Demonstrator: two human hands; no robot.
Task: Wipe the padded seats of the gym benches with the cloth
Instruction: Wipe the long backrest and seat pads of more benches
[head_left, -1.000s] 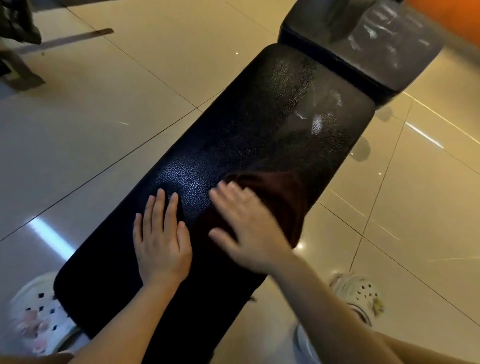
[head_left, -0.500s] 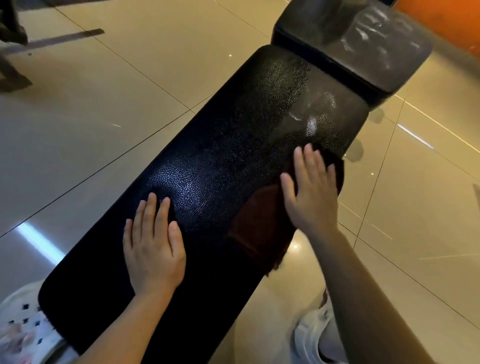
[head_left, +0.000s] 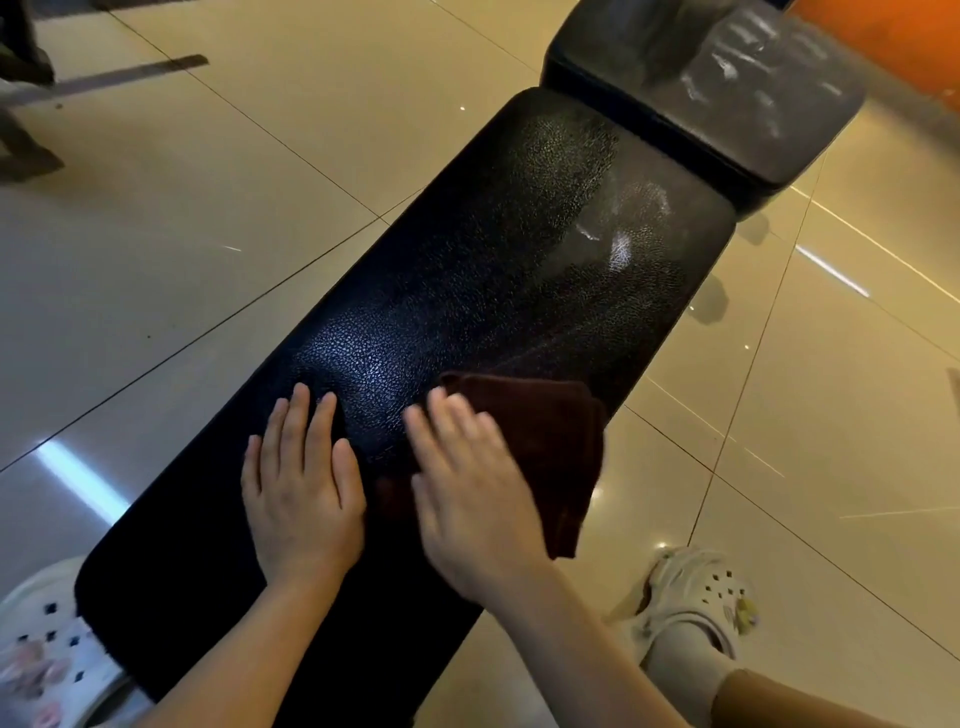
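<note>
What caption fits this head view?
Right hand presses brown cloth on black bench pad; left hand lies flat beside it.

Half a second ago the right hand (head_left: 475, 499) lay flat far up the long black textured padded bench seat (head_left: 498, 291) near its right edge; now it is back near the person, just beside the left hand (head_left: 301, 488), blurred, its straight fingers pressing on the dark brown folded cloth (head_left: 540, 447). The cloth has come back down the seat with it, and its right part now hangs over the seat's right edge.
</note>
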